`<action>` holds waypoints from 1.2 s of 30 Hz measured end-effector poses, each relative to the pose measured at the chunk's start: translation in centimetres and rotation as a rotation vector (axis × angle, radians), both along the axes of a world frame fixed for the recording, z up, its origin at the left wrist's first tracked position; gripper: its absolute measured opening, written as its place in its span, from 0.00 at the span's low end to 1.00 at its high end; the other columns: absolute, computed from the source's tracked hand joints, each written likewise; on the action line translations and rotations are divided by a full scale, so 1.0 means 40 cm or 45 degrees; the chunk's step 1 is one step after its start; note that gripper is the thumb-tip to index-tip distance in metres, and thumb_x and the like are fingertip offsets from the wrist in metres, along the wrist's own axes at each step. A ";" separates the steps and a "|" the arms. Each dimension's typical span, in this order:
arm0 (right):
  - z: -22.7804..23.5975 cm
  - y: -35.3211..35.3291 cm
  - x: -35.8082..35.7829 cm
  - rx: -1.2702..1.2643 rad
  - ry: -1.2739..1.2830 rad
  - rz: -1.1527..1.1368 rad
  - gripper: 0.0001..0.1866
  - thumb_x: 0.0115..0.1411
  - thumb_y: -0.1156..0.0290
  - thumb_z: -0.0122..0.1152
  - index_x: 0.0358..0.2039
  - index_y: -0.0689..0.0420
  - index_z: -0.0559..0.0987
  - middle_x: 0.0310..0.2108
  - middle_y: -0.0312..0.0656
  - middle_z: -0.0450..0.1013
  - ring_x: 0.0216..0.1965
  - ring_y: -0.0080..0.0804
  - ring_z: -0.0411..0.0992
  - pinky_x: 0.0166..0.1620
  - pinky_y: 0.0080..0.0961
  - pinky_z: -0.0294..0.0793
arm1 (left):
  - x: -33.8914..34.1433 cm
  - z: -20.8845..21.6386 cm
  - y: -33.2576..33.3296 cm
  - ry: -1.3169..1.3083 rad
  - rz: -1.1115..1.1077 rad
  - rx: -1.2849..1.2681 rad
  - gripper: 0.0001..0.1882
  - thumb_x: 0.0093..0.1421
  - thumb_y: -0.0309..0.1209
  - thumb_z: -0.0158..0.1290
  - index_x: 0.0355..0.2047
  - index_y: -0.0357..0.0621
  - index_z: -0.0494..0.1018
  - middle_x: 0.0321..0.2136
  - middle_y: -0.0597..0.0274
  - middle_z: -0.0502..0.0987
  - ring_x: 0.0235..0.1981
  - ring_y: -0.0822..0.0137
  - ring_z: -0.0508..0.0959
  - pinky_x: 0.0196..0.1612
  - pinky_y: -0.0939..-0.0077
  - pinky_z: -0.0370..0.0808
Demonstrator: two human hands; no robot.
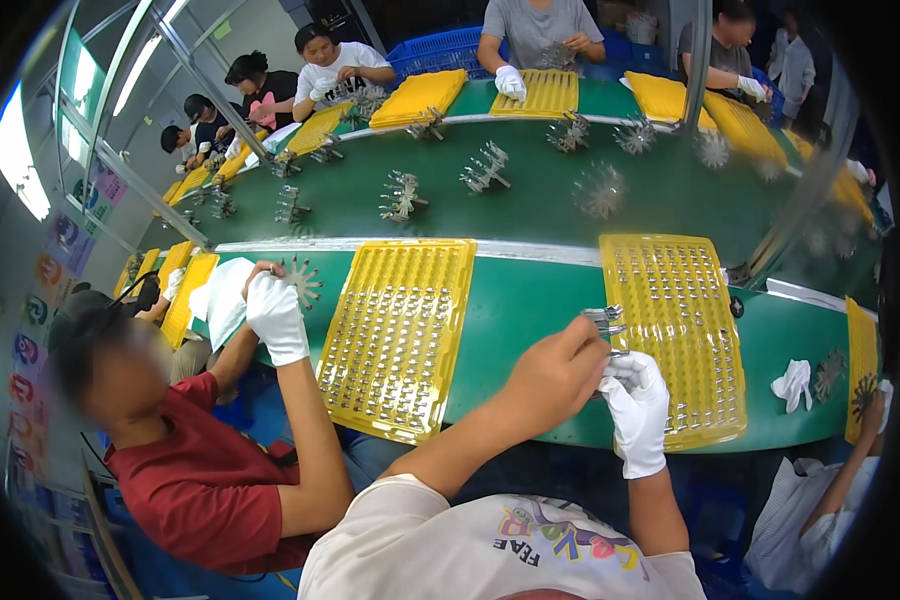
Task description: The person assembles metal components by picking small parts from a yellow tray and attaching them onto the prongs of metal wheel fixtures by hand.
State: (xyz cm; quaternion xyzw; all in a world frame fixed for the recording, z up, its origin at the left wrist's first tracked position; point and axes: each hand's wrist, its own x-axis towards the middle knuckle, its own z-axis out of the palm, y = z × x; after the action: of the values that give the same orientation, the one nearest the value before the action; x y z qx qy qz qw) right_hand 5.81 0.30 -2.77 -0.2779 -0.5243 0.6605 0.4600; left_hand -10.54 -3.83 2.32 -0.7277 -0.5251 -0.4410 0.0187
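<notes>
My bare left hand [560, 375] pinches a small silvery metal part [603, 319] at the left edge of a yellow grid tray [680, 300] lying on the green bench. My right hand [638, 395], in a white glove, is closed on the same cluster of small metal pieces just below and right of the left hand, over the tray's near left corner. The tray's cells hold several small metal parts.
A second yellow tray [400, 330] lies to the left, beside a co-worker's white-gloved hand [275, 315]. Spiky metal part racks [402, 195] ride the green conveyor [530, 215] beyond. More people with yellow trays [535, 92] sit across. A white glove [793, 383] lies at right.
</notes>
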 end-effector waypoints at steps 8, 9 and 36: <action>-0.025 0.006 -0.007 -0.040 0.175 -0.161 0.10 0.64 0.84 0.64 0.41 0.57 0.76 0.41 0.39 0.79 0.40 0.24 0.77 0.46 0.22 0.78 | 0.005 0.008 -0.002 -0.118 -0.010 -0.063 0.08 0.62 0.24 0.61 0.41 0.36 0.79 0.40 0.55 0.73 0.34 0.60 0.79 0.35 0.65 0.78; -0.028 0.007 -0.007 -0.042 0.172 -0.161 0.10 0.64 0.84 0.64 0.41 0.57 0.76 0.41 0.39 0.79 0.40 0.24 0.77 0.46 0.22 0.78 | -0.007 0.014 -0.005 -0.121 -0.010 -0.065 0.08 0.62 0.24 0.61 0.41 0.36 0.79 0.40 0.55 0.73 0.34 0.60 0.79 0.35 0.65 0.78; -0.081 -0.015 -0.021 -0.459 0.260 0.132 0.06 0.67 0.77 0.63 0.41 0.54 0.76 0.38 0.40 0.79 0.36 0.25 0.78 0.41 0.24 0.81 | -0.363 -0.057 0.057 -2.555 -0.709 0.726 0.07 0.54 0.21 0.49 0.33 0.43 0.67 0.34 0.59 0.69 0.31 0.64 0.69 0.35 0.69 0.70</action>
State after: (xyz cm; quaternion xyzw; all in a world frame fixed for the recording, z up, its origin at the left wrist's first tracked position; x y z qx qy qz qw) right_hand 4.99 -0.30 -6.02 -0.2598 -0.3620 0.7912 0.4189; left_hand -25.07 -1.56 0.05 -0.0969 0.0053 -0.9309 -0.3522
